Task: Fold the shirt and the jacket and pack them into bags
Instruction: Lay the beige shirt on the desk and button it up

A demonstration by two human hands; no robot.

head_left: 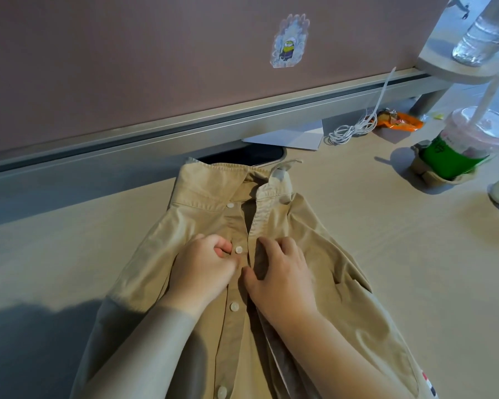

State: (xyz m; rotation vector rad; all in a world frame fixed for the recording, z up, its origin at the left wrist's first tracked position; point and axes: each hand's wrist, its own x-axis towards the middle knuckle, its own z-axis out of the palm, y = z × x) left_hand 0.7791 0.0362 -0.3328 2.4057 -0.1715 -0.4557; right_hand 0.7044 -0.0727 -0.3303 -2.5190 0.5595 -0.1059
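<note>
Near the viewer, the left hand (202,267) and right hand (283,273) each pinched a front edge of a tan shirt (337,254) lying flat on the pale worktop (386,214), collar pointing away toward a coiled white cable (350,130).

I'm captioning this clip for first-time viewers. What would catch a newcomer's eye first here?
The tan shirt spread mid-table, collar away, with the left hand and right hand gripping its front edges beside a white button. Next, the cartoon sticker on the partition behind and the green-sleeved cup at far right.
</note>
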